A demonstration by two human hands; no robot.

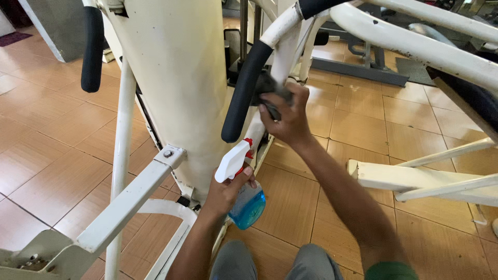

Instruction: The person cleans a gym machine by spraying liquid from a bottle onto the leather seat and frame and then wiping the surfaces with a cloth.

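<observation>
- Your right hand (289, 116) is gripping a dark grey cloth (268, 89), fingers clenched round it, and pressing it against the black foam grip (244, 91) of the cream-white exercise machine (176, 78).
- The cloth is sitting bunched against the right side of that foam grip, about halfway along its length, touching both the padding and the white tube (282, 49) just behind it.
- Your left hand (225, 192) is holding a spray bottle (244, 194), wrapped closed around its neck below and slightly left of the foam grip's lower end.
- The bottle's white trigger head with red trim is pointing up towards the foam grip, while its clear blue body is hanging down below your fingers.
- A second black foam grip (92, 49) is hanging well to the left of the first, on the far side of the machine's broad cream column.
- Brown floor tiles (363, 119) are lying under the foam grip and stretching away to its right.
</observation>
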